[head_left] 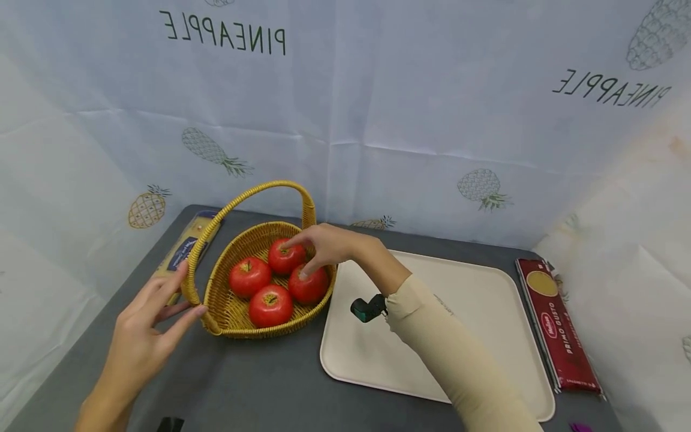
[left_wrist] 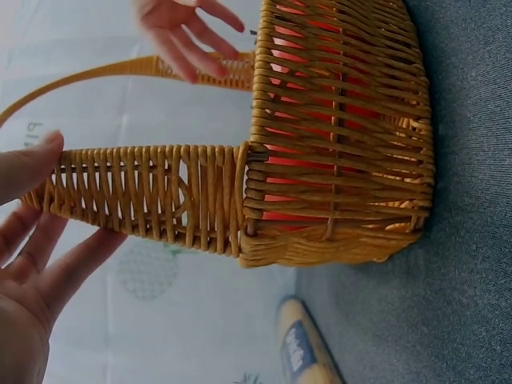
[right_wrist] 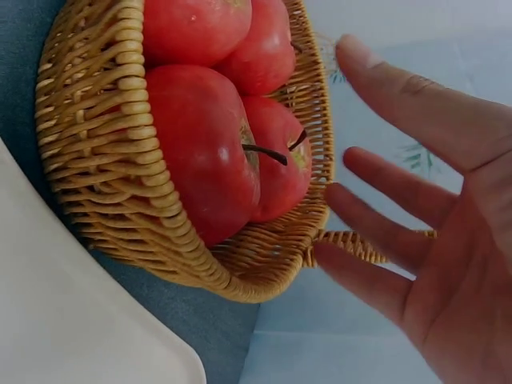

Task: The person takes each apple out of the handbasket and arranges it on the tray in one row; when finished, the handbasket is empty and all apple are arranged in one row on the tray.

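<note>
A yellow wicker basket point(head_left: 243, 330) with a tall arched handle point(head_left: 259, 189) stands at the left of the table, holding several red apples point(head_left: 271, 306). My left hand point(head_left: 143, 324) grips the near side of that handle, thumb on one face and fingers on the other, as the left wrist view also shows. Over the basket's right side reaches my right hand point(head_left: 326, 246), thumb and fingers spread with nothing between them. In the right wrist view, its fingers point toward the dark-stemmed apple point(right_wrist: 204, 152) but stay apart from it.
Right of the basket lies a large cream tray point(head_left: 378, 366), partly beneath my right forearm. A red spaghetti packet point(head_left: 561, 330) lies beyond the tray's right edge. Behind my left hand is a yellow pasta packet point(head_left: 186, 246). A pineapple-print cloth point(head_left: 378, 120) hangs at the back.
</note>
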Action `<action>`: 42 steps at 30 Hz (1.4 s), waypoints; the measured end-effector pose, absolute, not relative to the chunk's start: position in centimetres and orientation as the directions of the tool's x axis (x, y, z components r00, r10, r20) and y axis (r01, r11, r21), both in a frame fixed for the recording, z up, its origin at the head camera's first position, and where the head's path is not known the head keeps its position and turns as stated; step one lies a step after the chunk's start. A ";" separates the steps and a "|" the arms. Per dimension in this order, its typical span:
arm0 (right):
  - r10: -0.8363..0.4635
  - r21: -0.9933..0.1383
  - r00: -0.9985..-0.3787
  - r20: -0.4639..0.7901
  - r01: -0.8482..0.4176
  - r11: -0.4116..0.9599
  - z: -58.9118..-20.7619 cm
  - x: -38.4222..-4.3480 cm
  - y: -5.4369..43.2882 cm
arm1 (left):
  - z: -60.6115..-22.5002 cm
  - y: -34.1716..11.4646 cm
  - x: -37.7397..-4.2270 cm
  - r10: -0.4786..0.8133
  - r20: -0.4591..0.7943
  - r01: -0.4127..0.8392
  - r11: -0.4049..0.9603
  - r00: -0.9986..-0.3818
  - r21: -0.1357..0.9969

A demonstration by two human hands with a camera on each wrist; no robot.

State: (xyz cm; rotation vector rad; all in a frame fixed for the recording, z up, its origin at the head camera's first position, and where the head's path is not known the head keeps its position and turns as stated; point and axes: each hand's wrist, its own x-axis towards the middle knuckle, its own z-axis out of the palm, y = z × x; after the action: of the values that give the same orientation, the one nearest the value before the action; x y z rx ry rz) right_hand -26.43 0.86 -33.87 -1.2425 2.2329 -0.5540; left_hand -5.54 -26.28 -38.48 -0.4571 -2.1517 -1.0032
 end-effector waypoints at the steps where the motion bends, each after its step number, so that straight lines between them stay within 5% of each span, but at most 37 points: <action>1: -0.861 -0.572 -0.438 -0.260 -0.648 0.503 -33.9 -26.5 0.7 | -38.5 -26.3 -5.5 0.019 0.726 0.570 0.633 -0.688 0.523; 17: -0.789 -0.574 -0.403 -0.464 -0.542 0.614 -34.9 -27.4 -0.5 | -38.6 -26.2 -5.8 0.015 0.719 0.573 0.616 -0.695 0.541; 42: -0.751 -0.545 -0.396 -0.529 -0.520 0.658 -36.6 -27.0 -1.6 | -39.0 -26.4 -5.8 0.006 0.740 0.604 0.584 -0.672 0.543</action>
State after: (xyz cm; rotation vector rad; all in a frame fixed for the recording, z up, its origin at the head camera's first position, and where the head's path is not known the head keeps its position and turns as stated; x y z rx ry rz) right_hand -26.99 -1.55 -36.63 -0.9814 2.0886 -0.3747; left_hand -5.81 -26.40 -39.01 -0.4830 -2.1004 -1.0731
